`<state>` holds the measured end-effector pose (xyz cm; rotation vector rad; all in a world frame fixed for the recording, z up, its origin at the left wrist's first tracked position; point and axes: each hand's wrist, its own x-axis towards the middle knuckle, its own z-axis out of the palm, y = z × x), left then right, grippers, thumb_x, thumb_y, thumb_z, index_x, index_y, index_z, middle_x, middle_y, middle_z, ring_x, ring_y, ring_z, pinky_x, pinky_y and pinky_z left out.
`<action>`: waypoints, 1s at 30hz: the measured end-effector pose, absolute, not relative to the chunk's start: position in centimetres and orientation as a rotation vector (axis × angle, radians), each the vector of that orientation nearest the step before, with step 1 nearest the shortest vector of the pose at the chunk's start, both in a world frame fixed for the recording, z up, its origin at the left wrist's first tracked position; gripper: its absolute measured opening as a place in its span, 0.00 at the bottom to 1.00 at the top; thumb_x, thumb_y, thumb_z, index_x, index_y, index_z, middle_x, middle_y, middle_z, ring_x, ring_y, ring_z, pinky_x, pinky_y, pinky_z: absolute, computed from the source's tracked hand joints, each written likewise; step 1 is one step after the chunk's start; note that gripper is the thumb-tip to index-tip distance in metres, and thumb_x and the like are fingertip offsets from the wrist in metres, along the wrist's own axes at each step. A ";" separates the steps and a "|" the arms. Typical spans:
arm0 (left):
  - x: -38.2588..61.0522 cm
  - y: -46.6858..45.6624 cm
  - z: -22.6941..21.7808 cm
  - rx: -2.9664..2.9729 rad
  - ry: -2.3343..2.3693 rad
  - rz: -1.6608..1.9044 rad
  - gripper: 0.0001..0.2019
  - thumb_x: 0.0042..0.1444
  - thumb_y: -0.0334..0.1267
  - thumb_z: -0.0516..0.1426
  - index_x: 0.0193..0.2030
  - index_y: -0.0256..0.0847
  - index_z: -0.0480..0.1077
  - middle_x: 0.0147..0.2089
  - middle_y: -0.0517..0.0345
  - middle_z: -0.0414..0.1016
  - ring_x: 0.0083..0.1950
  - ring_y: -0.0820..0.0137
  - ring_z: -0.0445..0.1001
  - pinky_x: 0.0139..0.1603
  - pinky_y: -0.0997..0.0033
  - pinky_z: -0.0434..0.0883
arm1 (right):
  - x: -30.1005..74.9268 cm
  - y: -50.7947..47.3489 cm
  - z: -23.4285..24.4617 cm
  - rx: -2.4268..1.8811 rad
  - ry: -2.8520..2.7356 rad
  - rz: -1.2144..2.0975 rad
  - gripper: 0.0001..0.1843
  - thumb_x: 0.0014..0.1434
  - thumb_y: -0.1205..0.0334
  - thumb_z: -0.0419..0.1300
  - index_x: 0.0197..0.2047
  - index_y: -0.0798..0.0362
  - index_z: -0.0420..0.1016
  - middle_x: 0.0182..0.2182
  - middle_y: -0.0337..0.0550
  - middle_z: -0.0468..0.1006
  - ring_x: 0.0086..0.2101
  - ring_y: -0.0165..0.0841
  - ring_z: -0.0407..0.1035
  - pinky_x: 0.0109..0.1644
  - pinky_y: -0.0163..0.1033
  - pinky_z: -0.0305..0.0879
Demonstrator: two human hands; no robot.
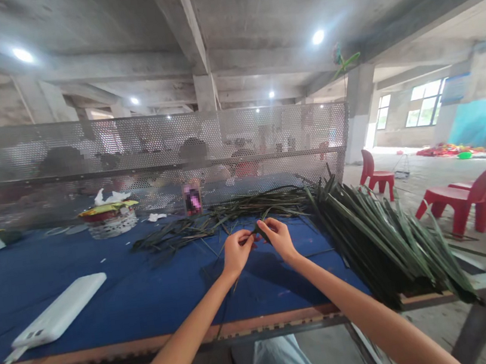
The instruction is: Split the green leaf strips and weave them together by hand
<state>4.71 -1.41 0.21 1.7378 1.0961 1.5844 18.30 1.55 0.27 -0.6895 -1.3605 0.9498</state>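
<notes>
My left hand (236,251) and my right hand (278,237) are held close together above the blue table top (118,296). Both pinch a narrow green leaf strip (260,232) that runs between their fingertips. Loose green leaf strips (216,217) lie scattered on the table just beyond the hands. A thick pile of long green leaves (381,235) lies to the right of my right hand and reaches over the table's right end.
A white power bank (61,318) with a cable lies at the near left. A small woven basket (110,220) stands at the far left by a perforated metal screen (148,153); blurred people sit behind it. Red plastic chairs (475,194) stand on the floor to the right.
</notes>
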 end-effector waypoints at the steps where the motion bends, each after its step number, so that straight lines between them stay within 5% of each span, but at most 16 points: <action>1: 4.7 -1.4 0.2 1.732 1.094 1.588 0.08 0.51 0.40 0.59 0.31 0.37 0.72 0.29 0.51 0.79 0.27 0.65 0.78 0.31 0.69 0.75 | 18.3 1.5 0.3 -0.678 -1.355 0.949 0.24 0.48 0.38 0.62 0.25 0.53 0.67 0.20 0.35 0.67 0.23 0.29 0.65 0.24 0.33 0.62; 13: 4.8 -1.2 0.2 1.683 1.025 1.551 0.11 0.50 0.45 0.61 0.32 0.37 0.74 0.28 0.53 0.79 0.27 0.65 0.78 0.30 0.70 0.75 | 18.9 2.1 0.3 -0.788 -1.226 1.359 0.26 0.42 0.37 0.65 0.29 0.53 0.71 0.22 0.36 0.72 0.22 0.27 0.67 0.25 0.32 0.60; 30: 4.4 -1.4 1.5 1.417 1.067 1.502 0.10 0.45 0.43 0.62 0.27 0.37 0.75 0.25 0.56 0.77 0.23 0.69 0.73 0.25 0.72 0.69 | 19.3 2.3 0.0 -0.769 -1.659 1.046 0.23 0.50 0.40 0.60 0.23 0.54 0.70 0.14 0.34 0.67 0.16 0.27 0.60 0.22 0.32 0.56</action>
